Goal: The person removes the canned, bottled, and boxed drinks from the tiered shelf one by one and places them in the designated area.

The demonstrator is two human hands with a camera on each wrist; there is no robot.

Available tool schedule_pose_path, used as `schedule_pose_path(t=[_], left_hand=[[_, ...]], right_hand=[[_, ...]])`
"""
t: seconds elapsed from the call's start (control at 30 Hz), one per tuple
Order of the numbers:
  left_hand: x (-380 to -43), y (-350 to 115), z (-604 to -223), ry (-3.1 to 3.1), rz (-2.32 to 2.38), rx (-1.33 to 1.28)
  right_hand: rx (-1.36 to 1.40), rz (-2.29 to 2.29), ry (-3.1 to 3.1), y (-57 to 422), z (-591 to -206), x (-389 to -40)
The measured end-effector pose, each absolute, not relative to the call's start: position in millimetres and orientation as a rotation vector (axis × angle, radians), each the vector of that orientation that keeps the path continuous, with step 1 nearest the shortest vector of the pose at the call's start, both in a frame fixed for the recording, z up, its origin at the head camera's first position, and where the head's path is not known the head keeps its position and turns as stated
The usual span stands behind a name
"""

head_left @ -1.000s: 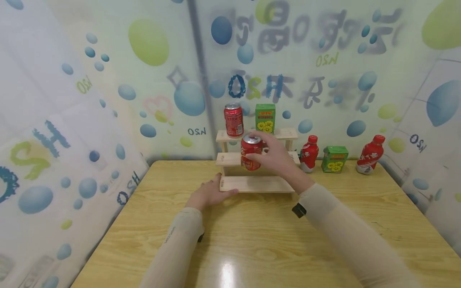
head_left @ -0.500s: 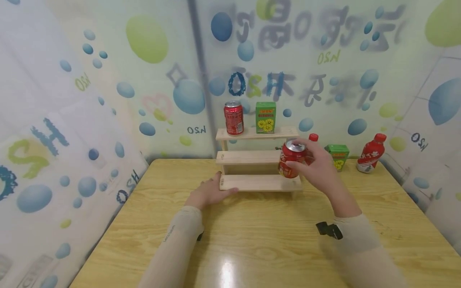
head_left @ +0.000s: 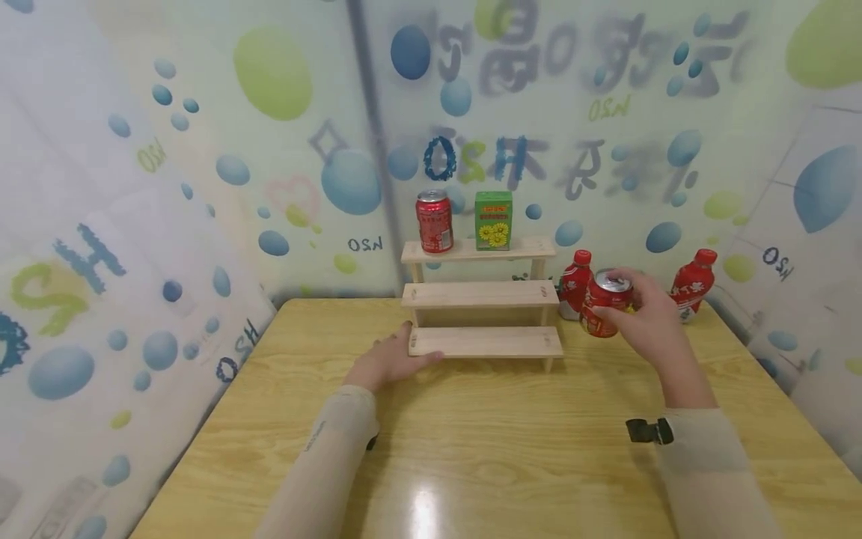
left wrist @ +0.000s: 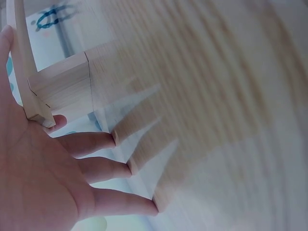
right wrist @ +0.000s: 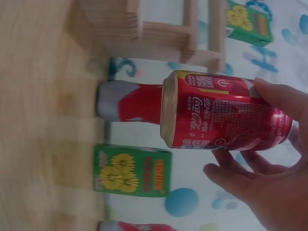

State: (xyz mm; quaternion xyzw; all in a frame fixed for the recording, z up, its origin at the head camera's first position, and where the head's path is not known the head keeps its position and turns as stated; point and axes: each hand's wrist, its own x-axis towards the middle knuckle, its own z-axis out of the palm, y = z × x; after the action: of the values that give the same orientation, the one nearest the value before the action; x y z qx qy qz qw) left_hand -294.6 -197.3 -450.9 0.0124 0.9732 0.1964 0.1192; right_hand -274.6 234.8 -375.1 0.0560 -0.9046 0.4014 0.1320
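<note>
A red Coca-Cola can (head_left: 598, 320) is held up above the table by my right hand (head_left: 655, 318), thumb and fingers around its upper part. In the right wrist view the can (right wrist: 216, 111) lies across the picture with its base apart from the tabletop. My left hand (head_left: 385, 362) grips the left end of the lowest step of a three-tier wooden shelf (head_left: 480, 294). Seen from the left wrist, the step's end (left wrist: 41, 113) sits between thumb and forefinger, while the other fingertips touch the table.
Another red can (head_left: 434, 224) and a green drink carton (head_left: 494, 222) stand on the top tier. Right of the shelf are a red bottle (head_left: 575, 288), a green carton (right wrist: 132, 171) mostly hidden in the head view, and another red bottle (head_left: 691, 284). Patterned walls border the table (head_left: 471, 449).
My right hand has carried the can from in front of the middle tier rightward and down, past the shelf's right end. The left hand stays on the shelf.
</note>
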Motion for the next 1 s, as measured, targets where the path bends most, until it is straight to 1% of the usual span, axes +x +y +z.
schedule_pose_path(t=[0.17,0.33,0.73,1.0], left_hand=[[-292.8,-197.5,-453.0,2.832,0.594,0.055],[-292.1,-197.2,-451.9,2.839,0.587,0.053],[-294.4,-199.9,-453.1,2.839,0.592,0.041],[-295.1,-200.5,-453.4,2.836,0.598,0.030]], right_hand=[[0.177,1.172,-2.702,241.8,-394.4,-287.5],[0.176,1.205,-2.739,244.5,-405.8,-293.9],[0.169,1.207,-2.803,238.0,-423.5,-300.8],[0.157,1.238,-2.823,235.6,-427.1,-303.1]])
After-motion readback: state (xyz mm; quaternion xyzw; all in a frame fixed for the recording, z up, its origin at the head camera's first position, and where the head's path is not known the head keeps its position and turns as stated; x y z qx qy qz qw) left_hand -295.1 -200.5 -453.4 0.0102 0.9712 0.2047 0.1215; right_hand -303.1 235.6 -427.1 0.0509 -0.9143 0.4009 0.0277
